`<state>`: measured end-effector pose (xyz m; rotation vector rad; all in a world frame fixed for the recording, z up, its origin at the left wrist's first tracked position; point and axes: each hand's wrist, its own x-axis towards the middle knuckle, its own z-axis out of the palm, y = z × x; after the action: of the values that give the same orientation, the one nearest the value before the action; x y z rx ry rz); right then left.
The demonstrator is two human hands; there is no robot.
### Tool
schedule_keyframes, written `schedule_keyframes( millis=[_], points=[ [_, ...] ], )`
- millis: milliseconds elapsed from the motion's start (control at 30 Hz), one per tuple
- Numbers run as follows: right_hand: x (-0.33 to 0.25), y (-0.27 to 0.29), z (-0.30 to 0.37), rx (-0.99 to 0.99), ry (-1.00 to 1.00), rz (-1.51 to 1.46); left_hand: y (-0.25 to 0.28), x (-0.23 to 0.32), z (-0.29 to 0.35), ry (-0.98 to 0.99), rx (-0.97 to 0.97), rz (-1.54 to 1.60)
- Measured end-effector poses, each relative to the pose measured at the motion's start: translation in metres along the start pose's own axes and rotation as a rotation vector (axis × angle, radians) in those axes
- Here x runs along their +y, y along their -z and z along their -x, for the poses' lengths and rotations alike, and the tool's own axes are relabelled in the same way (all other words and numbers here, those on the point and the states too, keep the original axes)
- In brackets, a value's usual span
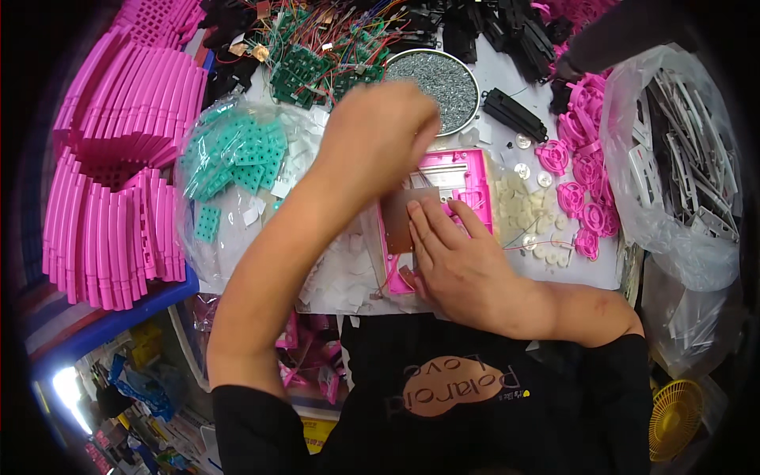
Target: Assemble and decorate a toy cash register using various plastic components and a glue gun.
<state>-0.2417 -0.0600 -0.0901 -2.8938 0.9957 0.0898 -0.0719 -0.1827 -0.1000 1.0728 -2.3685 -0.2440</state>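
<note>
My right hand point(471, 273) lies with fingers stretched over a brown circuit board point(398, 222), pressing it inside a pink plastic casing point(483, 182). A slotted silver strip shows at the casing's far end, and thin wires stick out at its near left corner. Smeared by motion, my left hand point(380, 131) hangs curled above the far left of the casing, in front of a round dish of small grey screws point(439, 79). Its fingertips are hidden, so what it holds, if anything, does not show.
Pink plastic shells point(103, 237) stand in rows on the left. A clear bag holds teal button pads point(237, 154). Green circuit boards with wires point(305, 71) and black parts point(514, 115) lie at the back. Pink rings point(586, 170) and a bag of grey-white strips point(689, 150) are right.
</note>
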Motion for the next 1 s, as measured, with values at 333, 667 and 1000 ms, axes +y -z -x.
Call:
schedule_keyframes(
  millis=[333, 667, 1000],
  points=[
    [0.003, -0.002, 0.005, 0.138, -0.019, -0.066, -0.053, -0.046, -0.058, -0.050, -0.055, -0.403],
    [-0.004, -0.012, 0.009, 0.085, -0.091, -0.153, 0.014, 0.027, 0.040, 0.271, -0.038, 0.448],
    [0.064, 0.024, 0.051, 0.606, 0.039, -0.699, -0.017, 0.058, 0.114, 0.369, 0.115, 0.378]
  ],
)
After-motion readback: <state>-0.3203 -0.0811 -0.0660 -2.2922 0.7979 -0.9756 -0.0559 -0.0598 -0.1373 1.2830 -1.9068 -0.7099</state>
